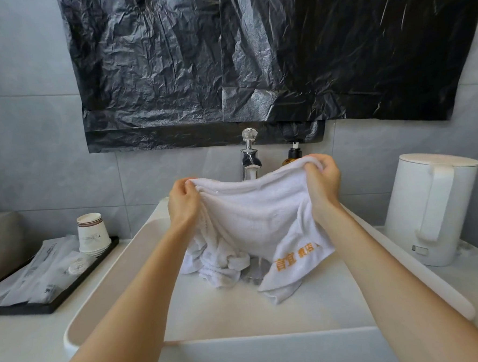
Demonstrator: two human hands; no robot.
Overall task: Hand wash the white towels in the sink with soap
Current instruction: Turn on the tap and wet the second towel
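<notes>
A white towel with orange lettering hangs spread over the white sink, its lower folds touching the basin floor. My left hand grips the towel's upper left edge. My right hand grips its upper right edge, slightly higher. Behind the towel stands a chrome tap, with a thin stream of water visible below the towel near the drain. An amber soap pump bottle stands right of the tap, its lower part hidden by the towel.
A white electric kettle stands on the counter to the right. On the left a black tray holds stacked paper cups and wrapped toiletries. Black plastic sheeting covers the wall above the tap.
</notes>
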